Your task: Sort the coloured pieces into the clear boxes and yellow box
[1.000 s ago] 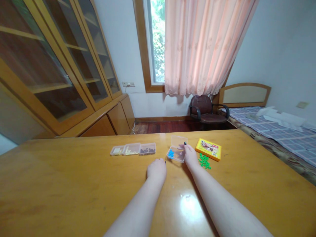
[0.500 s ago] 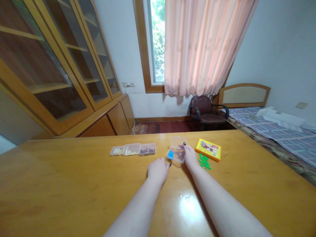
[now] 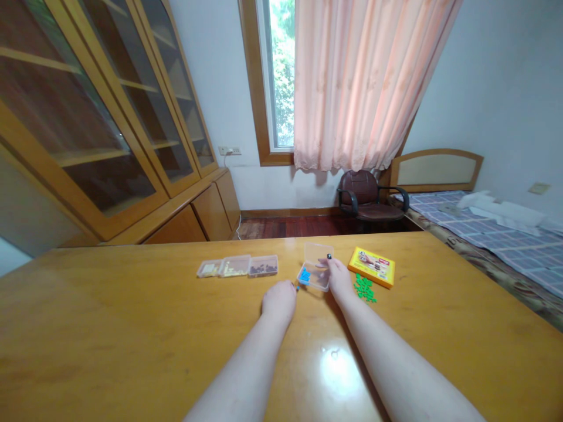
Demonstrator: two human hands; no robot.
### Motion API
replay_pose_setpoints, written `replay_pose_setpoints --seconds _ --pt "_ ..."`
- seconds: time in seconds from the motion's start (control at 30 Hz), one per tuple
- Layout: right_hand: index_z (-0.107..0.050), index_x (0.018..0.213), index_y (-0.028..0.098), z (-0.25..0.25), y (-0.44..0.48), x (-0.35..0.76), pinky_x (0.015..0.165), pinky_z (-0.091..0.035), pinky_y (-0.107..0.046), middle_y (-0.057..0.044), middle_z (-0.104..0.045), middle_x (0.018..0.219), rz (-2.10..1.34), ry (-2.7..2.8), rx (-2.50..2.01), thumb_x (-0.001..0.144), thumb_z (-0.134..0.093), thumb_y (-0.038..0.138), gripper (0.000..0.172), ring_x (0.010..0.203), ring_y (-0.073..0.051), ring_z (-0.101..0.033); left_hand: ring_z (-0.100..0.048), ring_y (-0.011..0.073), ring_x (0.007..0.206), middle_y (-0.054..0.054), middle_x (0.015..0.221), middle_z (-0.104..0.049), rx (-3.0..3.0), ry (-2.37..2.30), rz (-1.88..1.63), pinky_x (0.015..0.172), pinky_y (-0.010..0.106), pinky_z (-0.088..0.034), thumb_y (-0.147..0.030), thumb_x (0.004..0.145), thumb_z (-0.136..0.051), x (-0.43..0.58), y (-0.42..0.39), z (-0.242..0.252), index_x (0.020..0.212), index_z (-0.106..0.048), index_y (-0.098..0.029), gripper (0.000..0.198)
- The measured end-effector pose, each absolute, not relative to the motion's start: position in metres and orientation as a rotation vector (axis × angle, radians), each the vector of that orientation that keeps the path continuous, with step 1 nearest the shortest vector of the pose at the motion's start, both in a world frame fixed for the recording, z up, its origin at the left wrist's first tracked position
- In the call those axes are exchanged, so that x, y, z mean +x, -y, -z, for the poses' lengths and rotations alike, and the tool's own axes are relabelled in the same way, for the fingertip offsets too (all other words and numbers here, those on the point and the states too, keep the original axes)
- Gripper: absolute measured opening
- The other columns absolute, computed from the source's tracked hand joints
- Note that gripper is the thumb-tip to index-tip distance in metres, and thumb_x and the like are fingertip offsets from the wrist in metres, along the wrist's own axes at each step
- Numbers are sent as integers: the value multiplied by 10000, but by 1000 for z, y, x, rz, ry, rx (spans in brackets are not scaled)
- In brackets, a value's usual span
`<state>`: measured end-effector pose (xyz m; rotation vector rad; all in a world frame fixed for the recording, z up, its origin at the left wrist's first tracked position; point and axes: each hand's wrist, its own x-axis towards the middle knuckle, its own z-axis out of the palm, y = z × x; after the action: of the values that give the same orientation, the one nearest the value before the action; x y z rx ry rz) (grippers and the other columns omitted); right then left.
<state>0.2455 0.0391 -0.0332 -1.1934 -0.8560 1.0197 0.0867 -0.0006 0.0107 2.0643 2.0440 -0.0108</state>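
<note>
A small clear plastic box [image 3: 317,280] stands open on the wooden table [image 3: 132,328], its lid [image 3: 319,252] tipped up behind it. Blue pieces [image 3: 304,274] lie in its left end. My right hand [image 3: 339,275] grips the box's right side, fingers curled over the rim. Just left of the box, my left hand [image 3: 279,302] rests on the table with its fingers closed. A tiny blue piece [image 3: 298,288] shows at its fingertips.
A heap of green pieces [image 3: 364,288] lies right of my right hand, in front of a flat yellow box [image 3: 372,265]. Three small clear boxes [image 3: 237,265] stand in a row further left. Beyond the table are a chair [image 3: 367,196], a bed [image 3: 505,234] and a glass-fronted cabinet [image 3: 109,135].
My left hand reached toward the box's left end, then drew back a little with its fingers closed and a blue piece at their tips. The right hand stayed on the box.
</note>
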Motion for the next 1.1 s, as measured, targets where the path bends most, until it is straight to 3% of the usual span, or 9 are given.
replay_pose_setpoints --seconds 0.33,0.73,0.9,1.1 --pt "-626 760 155 30 -38 244 436 -400 -245 -40 -655 668 -996 854 -1183 685 -529 527 392 429 -113 -503 -587 198 847 102 936 -610 2177 -2053 -192 701 295 -421 -318 881 -260 84 2 -12 934 -545 -170 326" --pt "-624 816 163 24 -35 251 443 -397 -247 -51 -669 696 -940 774 -1228 714 -481 543 418 462 -129 -520 -561 172 877 86 1006 -569 2098 -2095 -263 728 272 -408 -231 881 -267 80 -5 -6 1010 -509 -185 278" --pt "-627 827 157 16 -32 252 471 -404 -256 -44 -662 675 -876 732 -1243 718 -477 524 411 477 -134 -527 -505 164 970 46 1019 -572 2308 -1822 -309 842 277 -362 -261 868 -349 84 0 -7 1018 -562 -244 261" --pt "-622 819 158 10 -30 252 497 -407 -262 -53 -671 735 -850 676 -1259 734 -450 475 370 492 -131 -533 -420 181 1074 -6 1173 -519 2553 -1415 -336 927 329 -301 -327 816 -479 88 8 -4 1082 -561 -346 278"
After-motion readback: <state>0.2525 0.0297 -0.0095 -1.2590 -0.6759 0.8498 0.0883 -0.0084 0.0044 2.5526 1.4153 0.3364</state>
